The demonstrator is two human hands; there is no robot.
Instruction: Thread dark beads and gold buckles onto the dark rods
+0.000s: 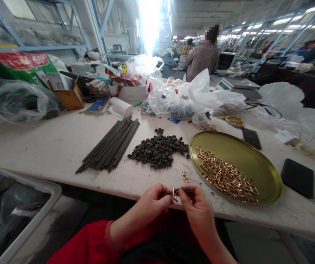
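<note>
Close together at the table's front edge, both hands are closed in a pinch. My left hand grips a small gold rectangular buckle by its side. A short dark strap is pinched in my right hand, its end meeting the buckle; fingers hide how far it passes through. Just beyond lies a loose gold buckle. Further back is a heap of small dark loops, with a bundle of long dark strips to its left. On the right, many gold buckles lie in a round gold tray.
Two black flat objects, one slim and one thicker, lie right of the tray. Plastic bags, a paper roll and a scale line the back. A bin stands lower left. A person is beyond.
</note>
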